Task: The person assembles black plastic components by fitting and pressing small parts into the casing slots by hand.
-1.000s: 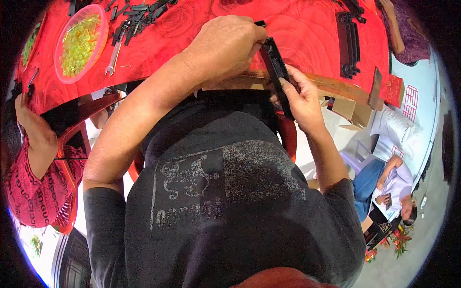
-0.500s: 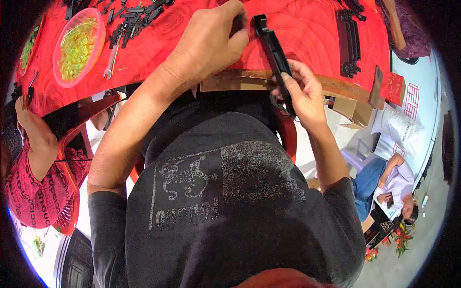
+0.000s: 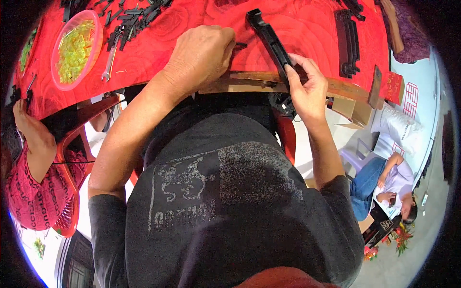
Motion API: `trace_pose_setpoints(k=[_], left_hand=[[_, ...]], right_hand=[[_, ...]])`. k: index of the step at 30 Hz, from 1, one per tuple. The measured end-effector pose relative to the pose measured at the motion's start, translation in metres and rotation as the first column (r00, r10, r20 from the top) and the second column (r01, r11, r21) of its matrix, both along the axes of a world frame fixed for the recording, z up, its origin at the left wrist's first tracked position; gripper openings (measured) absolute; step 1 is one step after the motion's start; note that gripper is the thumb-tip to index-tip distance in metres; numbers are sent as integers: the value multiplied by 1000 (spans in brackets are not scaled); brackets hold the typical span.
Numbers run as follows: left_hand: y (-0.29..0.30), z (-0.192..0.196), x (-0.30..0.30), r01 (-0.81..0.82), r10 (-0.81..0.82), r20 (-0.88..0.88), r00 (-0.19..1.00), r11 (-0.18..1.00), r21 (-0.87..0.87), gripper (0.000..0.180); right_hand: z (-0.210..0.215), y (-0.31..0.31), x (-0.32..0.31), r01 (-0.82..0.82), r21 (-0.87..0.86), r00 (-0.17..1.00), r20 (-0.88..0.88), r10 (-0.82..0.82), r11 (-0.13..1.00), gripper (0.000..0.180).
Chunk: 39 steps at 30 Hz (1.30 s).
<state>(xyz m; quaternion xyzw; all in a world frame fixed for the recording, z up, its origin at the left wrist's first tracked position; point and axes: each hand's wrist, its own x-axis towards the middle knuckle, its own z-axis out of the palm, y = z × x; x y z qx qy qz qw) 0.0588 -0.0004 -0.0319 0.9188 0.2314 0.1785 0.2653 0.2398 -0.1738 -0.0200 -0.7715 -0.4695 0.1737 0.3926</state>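
Observation:
My right hand (image 3: 308, 89) is closed round the lower end of a long, narrow black plastic part (image 3: 269, 38). The part slants up and left over the front edge of the red-covered table (image 3: 307, 36), and its far end has a stepped shape. My left hand (image 3: 204, 53) hovers by that same edge, left of the long part and apart from it, with its fingers curled shut. A small black piece (image 3: 241, 45) sticks out past those fingers on the right; the rest of it is hidden by the hand.
A pink-rimmed bowl (image 3: 99, 41) of yellow-green translucent pieces stands left, beside a wrench (image 3: 109, 65) and a heap of small black parts (image 3: 132, 24). Long black parts (image 3: 348, 43) lie at right. A person in red (image 3: 36, 187) sits left; another (image 3: 391, 177) sits at right.
My left hand has come down toward the table edge and away from the long part, its fingers now more closed. The long part's far end has shifted slightly up and left.

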Motion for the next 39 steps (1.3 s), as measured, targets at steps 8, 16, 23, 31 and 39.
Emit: trace_pose_setpoints(k=[8, 16, 23, 31, 39], left_hand=[[15, 19, 9, 50, -57, 146, 988, 997, 51, 12], [17, 44, 52, 228, -231, 49, 972, 972, 56, 14], [19, 49, 65, 306, -287, -166, 943, 946, 105, 10], [23, 45, 73, 351, -335, -111, 936, 919, 180, 9], [24, 47, 69, 315, -405, 110, 908, 831, 459, 9]], right_hand=[[-1, -3, -2, -86, 183, 989, 133, 62, 979, 27], [-8, -3, -5, -228, 56, 897, 400, 188, 972, 43], [-10, -2, -7, -228, 87, 899, 402, 176, 970, 42], [-11, 2, -5, -261, 71, 866, 458, 201, 963, 43], [-9, 2, -7, -253, 29, 857, 471, 210, 967, 43]])
